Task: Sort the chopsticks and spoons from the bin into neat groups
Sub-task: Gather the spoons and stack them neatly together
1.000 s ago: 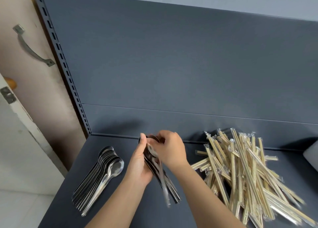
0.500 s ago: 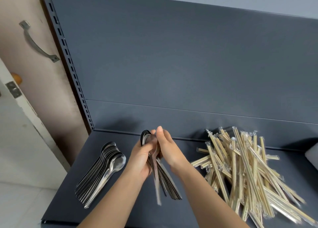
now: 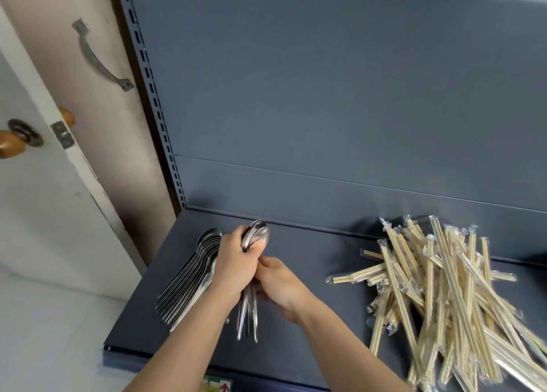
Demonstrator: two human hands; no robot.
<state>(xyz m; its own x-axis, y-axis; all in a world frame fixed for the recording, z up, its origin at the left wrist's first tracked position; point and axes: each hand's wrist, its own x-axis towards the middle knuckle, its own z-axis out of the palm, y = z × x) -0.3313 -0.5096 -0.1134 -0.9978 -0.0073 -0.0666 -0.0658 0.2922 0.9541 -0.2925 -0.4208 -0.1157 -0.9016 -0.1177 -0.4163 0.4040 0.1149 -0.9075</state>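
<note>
A bunch of several steel spoons [image 3: 255, 237] is held upright-tilted above the dark grey shelf [image 3: 310, 273], bowls up and handles pointing toward me. My left hand [image 3: 235, 266] is wrapped around the bunch just under the bowls. My right hand [image 3: 281, 282] grips the handles lower down, touching the left hand. A fanned row of spoons [image 3: 189, 282] lies on the shelf at the left, partly behind my left hand. A loose heap of plastic-wrapped wooden chopsticks [image 3: 444, 297] lies at the right.
The shelf's grey back panel [image 3: 325, 110] rises behind everything. Its slotted upright [image 3: 154, 95] is at the left. A white door with a brown knob [image 3: 9, 144] stands beyond the shelf's left edge. The shelf's front edge [image 3: 177, 359] is near my forearms.
Both hands have carried the bunch of spoons leftward, close to the fanned row. My right hand has slid from the bowls down onto the handles, which are now gathered closer together.
</note>
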